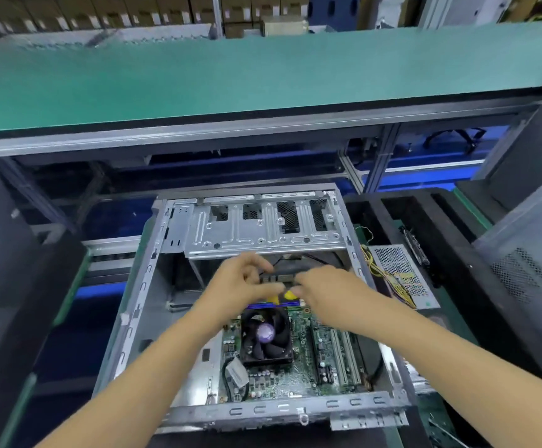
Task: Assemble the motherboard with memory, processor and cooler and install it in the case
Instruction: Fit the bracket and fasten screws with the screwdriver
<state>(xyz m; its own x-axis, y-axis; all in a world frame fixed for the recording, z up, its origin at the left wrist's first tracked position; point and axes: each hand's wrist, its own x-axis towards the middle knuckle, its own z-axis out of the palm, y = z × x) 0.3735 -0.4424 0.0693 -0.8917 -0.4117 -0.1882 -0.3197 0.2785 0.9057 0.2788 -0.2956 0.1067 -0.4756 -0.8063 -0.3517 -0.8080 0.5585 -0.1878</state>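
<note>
i pinch the thin green memory stick (277, 278) level between my left hand (242, 282) and right hand (323, 291), fingers at each end. it hovers over the blue slots by the green motherboard's (298, 376) far edge, inside the grey metal case (140, 286), so i judge it'll drop square.

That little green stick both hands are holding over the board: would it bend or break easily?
The memory stick looks thin and flat, so probably stiff but fragile if flexed. The left hand and right hand pinch its ends, suggesting it is light. Its exposed chips likely dislike rough handling.

No text, label or number is sharp enough to read.
</note>
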